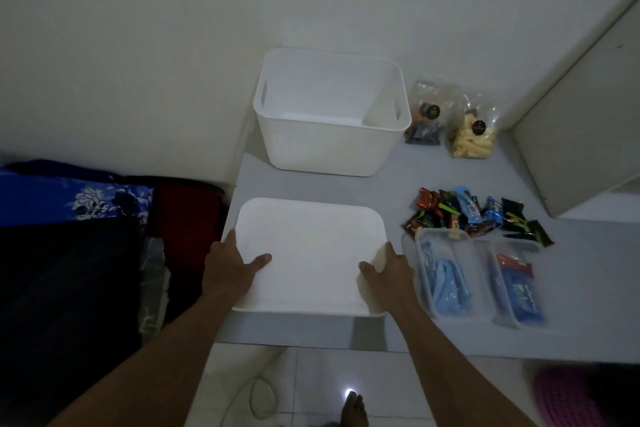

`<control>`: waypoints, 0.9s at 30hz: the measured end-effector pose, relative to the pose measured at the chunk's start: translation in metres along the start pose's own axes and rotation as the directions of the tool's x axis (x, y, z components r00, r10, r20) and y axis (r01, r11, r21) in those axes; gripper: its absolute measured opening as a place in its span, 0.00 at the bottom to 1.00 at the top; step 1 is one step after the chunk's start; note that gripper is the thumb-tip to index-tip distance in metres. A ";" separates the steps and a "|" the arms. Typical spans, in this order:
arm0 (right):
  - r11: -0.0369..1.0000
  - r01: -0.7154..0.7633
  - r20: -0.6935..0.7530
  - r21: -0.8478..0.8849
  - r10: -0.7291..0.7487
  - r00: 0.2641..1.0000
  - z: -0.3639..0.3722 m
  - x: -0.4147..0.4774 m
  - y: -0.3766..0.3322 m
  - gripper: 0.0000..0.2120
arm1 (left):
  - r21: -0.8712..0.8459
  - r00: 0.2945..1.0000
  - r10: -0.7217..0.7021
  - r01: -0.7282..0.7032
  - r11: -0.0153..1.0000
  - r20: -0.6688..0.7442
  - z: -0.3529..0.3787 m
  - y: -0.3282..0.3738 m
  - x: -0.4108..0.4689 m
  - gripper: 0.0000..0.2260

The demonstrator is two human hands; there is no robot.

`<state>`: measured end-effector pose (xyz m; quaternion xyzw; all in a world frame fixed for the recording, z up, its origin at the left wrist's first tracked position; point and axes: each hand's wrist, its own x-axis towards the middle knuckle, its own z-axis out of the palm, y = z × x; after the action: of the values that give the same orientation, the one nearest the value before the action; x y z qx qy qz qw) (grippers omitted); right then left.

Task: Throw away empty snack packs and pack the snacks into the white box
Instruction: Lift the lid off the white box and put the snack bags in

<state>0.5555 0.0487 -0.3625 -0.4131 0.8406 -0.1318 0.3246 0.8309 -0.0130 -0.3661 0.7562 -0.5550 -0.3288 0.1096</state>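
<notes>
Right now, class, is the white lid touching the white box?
Apart. The head view shows a strip of grey table between the white lid and the white box.

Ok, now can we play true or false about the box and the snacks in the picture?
1. The white box is full of snacks. False: it looks empty.
2. The left hand and right hand hold the white lid. True.
3. The small snack packs are piled left of the lid. False: they lie to its right.
4. Two clear bags sit right of the box. True.
</notes>
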 end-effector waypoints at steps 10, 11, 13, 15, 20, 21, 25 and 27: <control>0.992 0.061 0.011 -0.108 -0.061 0.998 0.007 -0.005 0.001 0.37 | 0.294 0.996 0.078 -0.061 0.954 -0.048 0.006 -0.007 0.000 0.42; 0.990 0.082 0.014 -0.119 -0.081 0.997 0.009 -0.006 0.001 0.36 | 0.312 0.995 0.092 -0.074 0.947 -0.044 0.006 -0.007 0.000 0.42; 0.986 0.120 0.016 -0.117 -0.119 0.993 0.013 -0.008 0.002 0.34 | 0.321 0.993 0.113 -0.095 0.942 -0.039 0.009 -0.007 -0.002 0.42; 0.988 0.123 0.012 -0.097 -0.122 0.992 0.015 -0.008 0.003 0.34 | 0.312 0.993 0.114 -0.096 0.945 -0.039 0.010 -0.007 -0.003 0.42; 0.988 0.125 0.029 -0.092 -0.123 0.992 0.011 -0.009 0.003 0.34 | 0.314 0.994 0.110 -0.097 0.945 -0.025 0.008 -0.006 -0.005 0.41; 0.988 0.127 0.031 -0.085 -0.125 0.992 0.009 -0.010 0.003 0.34 | 0.316 0.994 0.107 -0.096 0.944 -0.018 0.008 -0.005 -0.006 0.41; 0.981 0.155 0.009 -0.113 -0.155 0.988 -0.009 -0.016 -0.003 0.33 | 0.348 0.982 0.184 -0.160 0.924 -0.038 0.001 0.012 -0.015 0.37; 0.976 0.179 -0.003 -0.124 -0.181 0.984 -0.026 -0.020 -0.008 0.32 | 0.363 0.958 0.284 -0.252 0.897 -0.036 -0.005 0.032 -0.022 0.34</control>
<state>0.5529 0.0580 -0.3304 -0.5058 0.8086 -0.1112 0.2792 0.8058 -0.0052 -0.3376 0.6936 -0.6985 -0.1716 0.0399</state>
